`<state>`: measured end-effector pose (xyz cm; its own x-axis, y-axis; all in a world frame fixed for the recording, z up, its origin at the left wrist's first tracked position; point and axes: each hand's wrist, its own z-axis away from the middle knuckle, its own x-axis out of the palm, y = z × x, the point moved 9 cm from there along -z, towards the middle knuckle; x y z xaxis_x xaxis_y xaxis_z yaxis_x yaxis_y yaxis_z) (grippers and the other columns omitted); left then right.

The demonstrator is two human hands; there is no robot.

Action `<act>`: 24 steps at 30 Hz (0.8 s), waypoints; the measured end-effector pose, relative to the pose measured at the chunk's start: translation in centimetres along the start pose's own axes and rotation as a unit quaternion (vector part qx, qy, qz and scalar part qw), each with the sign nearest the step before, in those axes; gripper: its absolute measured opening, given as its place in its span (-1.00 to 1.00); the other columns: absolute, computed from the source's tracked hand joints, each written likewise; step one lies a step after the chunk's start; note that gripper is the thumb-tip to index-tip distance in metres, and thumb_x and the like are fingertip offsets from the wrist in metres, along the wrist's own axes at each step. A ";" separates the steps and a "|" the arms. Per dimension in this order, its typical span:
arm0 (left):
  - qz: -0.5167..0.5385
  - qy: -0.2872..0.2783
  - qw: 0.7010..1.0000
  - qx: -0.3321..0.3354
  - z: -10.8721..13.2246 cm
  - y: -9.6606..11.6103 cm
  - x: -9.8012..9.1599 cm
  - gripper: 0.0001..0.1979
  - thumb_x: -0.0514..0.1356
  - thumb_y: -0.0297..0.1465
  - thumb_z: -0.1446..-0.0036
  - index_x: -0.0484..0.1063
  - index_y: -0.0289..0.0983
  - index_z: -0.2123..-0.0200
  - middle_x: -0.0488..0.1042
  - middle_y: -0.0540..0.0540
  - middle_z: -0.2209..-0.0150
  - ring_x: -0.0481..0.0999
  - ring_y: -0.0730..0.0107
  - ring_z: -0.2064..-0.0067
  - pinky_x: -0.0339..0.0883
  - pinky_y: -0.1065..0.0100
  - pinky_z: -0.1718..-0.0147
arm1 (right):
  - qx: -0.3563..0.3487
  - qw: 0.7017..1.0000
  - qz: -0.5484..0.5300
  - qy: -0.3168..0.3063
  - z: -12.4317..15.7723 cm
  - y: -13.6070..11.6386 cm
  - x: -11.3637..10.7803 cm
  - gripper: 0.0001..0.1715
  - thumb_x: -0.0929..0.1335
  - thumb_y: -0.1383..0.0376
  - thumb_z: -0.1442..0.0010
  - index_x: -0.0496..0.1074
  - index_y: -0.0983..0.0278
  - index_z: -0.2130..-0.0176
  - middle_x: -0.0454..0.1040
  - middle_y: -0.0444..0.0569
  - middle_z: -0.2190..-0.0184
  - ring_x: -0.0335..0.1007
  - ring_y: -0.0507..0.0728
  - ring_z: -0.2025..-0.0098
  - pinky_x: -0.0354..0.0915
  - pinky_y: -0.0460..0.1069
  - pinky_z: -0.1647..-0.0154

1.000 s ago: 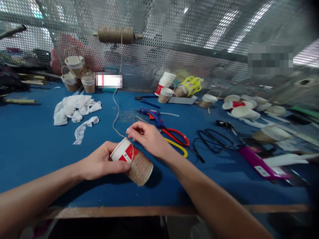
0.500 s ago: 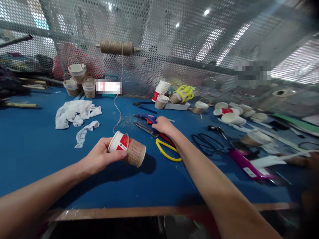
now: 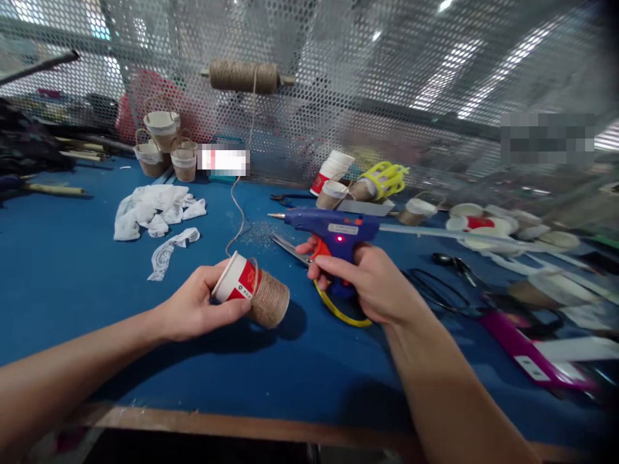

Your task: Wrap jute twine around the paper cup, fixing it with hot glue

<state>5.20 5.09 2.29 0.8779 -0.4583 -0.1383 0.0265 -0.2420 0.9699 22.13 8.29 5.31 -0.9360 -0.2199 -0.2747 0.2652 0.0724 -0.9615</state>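
My left hand (image 3: 196, 309) is closed around a red and white paper cup (image 3: 250, 296) lying on its side, its lower part wrapped in brown twine. A strand of twine (image 3: 238, 212) runs from the cup up to a twine spool (image 3: 244, 75) on the mesh wall. My right hand (image 3: 370, 280) grips a blue glue gun (image 3: 333, 229) by its handle, lifted off the blue table (image 3: 72, 277). Its metal nozzle points left and a red light glows on its side. The gun sits just right of the cup, apart from it.
Scissors with a yellow handle (image 3: 333, 309) lie under the gun. White lace scraps (image 3: 152, 212) lie at left, wrapped cup baskets (image 3: 164, 145) at the back left. More cups (image 3: 333, 177), a yellow plastic piece (image 3: 384, 180), black scissors (image 3: 452, 264) and a purple tool (image 3: 527, 351) crowd the right.
My right hand left the cup, reached back to the glue gun on the table, took hold of it and lifted it. My left hand kept holding the cup.
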 end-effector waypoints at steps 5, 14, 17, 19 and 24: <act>0.113 0.002 0.990 -0.080 0.1 -1.3 0.2 -0.87 0.21 -0.37 0.04 0.48 -0.34 0.44 0.44 -0.03 0.45 0.38 0.47 0.43 0.29 0.47 0.39 | 0.025 0.999 -0.037 0.018 0.9 1.0 1.1 -0.78 0.36 0.21 0.00 0.36 0.30 0.34 0.35 -0.18 0.63 0.18 -0.07 0.66 0.12 -0.15 0.71; 0.152 0.087 0.970 -0.166 0.2 -3.1 -0.4 -0.76 0.30 -0.28 0.15 0.49 -0.37 0.50 0.43 0.01 0.56 0.33 0.53 0.53 0.25 0.50 0.47 | 0.002 0.998 -0.006 0.063 1.7 1.3 3.1 -0.74 0.36 0.16 -0.03 0.34 0.29 0.34 0.38 -0.18 0.62 0.28 -0.03 0.63 0.25 -0.09 0.58; 0.147 0.086 0.970 -0.174 0.2 -3.3 -0.4 -0.77 0.28 -0.30 0.12 0.48 -0.39 0.50 0.41 0.00 0.57 0.32 0.53 0.53 0.24 0.48 0.48 | 0.000 0.999 0.013 0.047 1.6 1.6 3.5 -0.73 0.35 0.15 -0.05 0.34 0.30 0.31 0.42 -0.13 0.56 0.35 0.01 0.58 0.28 -0.04 0.50; 0.144 0.089 0.971 -0.171 0.2 -3.3 -0.5 -0.77 0.26 -0.30 0.09 0.47 -0.40 0.48 0.41 -0.01 0.57 0.32 0.52 0.53 0.23 0.47 0.47 | 0.003 0.999 0.016 0.046 1.6 1.8 3.6 -0.73 0.35 0.14 -0.06 0.34 0.30 0.31 0.43 -0.13 0.56 0.35 0.02 0.59 0.28 -0.03 0.52; 0.125 0.078 0.977 -0.153 0.5 -3.1 -0.4 -0.77 0.22 -0.29 0.04 0.45 -0.39 0.47 0.38 0.02 0.57 0.30 0.55 0.52 0.21 0.50 0.48 | -0.012 0.998 0.024 0.058 1.6 1.4 3.3 -0.73 0.34 0.12 -0.06 0.36 0.29 0.33 0.45 -0.10 0.50 0.35 0.02 0.55 0.29 -0.03 0.50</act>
<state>4.52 5.63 -0.78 0.9366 -0.3292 0.1201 -0.0780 0.1382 0.9873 19.84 6.09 3.01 -0.9430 -0.1015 -0.3168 0.3066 0.1042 -0.9461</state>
